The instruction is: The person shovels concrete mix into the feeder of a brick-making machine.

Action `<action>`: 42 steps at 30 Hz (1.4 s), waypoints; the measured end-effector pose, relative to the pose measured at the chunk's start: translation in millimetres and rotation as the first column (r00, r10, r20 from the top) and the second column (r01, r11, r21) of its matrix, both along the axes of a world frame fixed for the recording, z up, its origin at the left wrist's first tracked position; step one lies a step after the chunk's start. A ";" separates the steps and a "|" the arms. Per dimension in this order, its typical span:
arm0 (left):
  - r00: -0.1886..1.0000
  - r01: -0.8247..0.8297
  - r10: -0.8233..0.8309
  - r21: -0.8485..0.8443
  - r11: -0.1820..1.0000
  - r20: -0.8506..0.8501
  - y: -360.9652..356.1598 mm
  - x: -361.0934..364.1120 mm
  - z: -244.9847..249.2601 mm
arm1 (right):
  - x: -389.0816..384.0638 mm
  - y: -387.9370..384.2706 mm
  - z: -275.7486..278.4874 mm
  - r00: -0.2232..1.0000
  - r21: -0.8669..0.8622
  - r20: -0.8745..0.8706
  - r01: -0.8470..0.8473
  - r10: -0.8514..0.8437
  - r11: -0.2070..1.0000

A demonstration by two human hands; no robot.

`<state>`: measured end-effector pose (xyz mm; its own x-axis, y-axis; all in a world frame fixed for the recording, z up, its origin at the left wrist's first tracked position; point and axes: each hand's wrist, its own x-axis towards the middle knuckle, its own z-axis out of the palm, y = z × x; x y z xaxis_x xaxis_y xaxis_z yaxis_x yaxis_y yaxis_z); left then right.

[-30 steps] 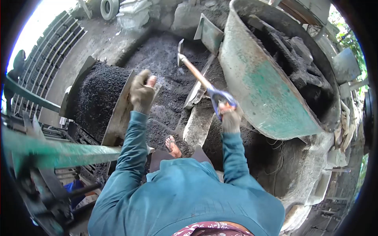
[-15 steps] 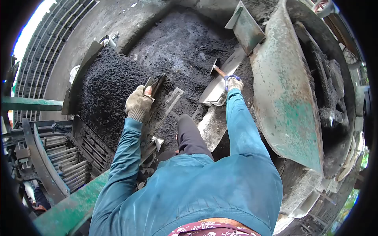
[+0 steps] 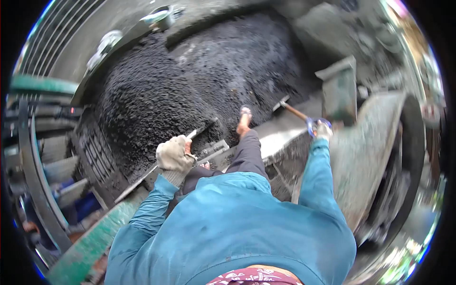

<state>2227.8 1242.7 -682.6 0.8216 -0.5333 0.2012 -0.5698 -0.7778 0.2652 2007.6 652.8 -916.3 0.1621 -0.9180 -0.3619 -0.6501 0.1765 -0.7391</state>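
Note:
My left hand (image 3: 175,154), in a pale work glove with the thumb tip bare, is closed over the upper edge of a thin metal plate (image 3: 202,128). Beside it lies a large heap of dark, crumbly material (image 3: 147,104). My right hand (image 3: 323,129), gloved too, grips the blue handle of a short shovel (image 3: 295,112) with a wooden shaft. Its blade end points up-left, close to the right border of the dark material; the blade shows only as a narrow edge. My foot in a sandal (image 3: 244,120) stands forward between both hands.
A bent metal sheet (image 3: 375,137) and an upright metal flap (image 3: 339,90) stand at the right. Green beams (image 3: 95,242) and a slotted grate (image 3: 97,154) are on the left. A bucket (image 3: 164,18) sits beyond the heap. Part of another person shows at lower left.
My view has turned. My right hand and the shovel have moved right and down in the picture, away from the heap. My foot has come into sight. The left hand still grips the plate.

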 end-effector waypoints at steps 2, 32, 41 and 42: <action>0.998 -0.048 0.048 -0.026 0.999 0.031 -1.1 -0.3 -4.8 | 22.3 -27.1 12.9 0.961 0.182 0.195 0.163 -0.198 0.970; 0.784 -0.619 0.506 -0.392 0.681 -0.358 -227.6 163.0 41.4 | 564.6 40.2 227.1 0.609 0.601 0.782 -0.793 0.130 0.098; 0.174 -0.982 -0.789 -0.050 -0.180 -0.590 -346.0 387.2 -241.4 | 592.5 62.4 239.3 0.445 0.564 0.740 -0.819 0.504 -0.105; 0.304 -0.933 -0.792 0.004 -0.360 -0.530 -359.8 421.7 -275.3 | 601.5 46.1 239.4 0.481 0.573 0.791 -0.798 0.378 -0.185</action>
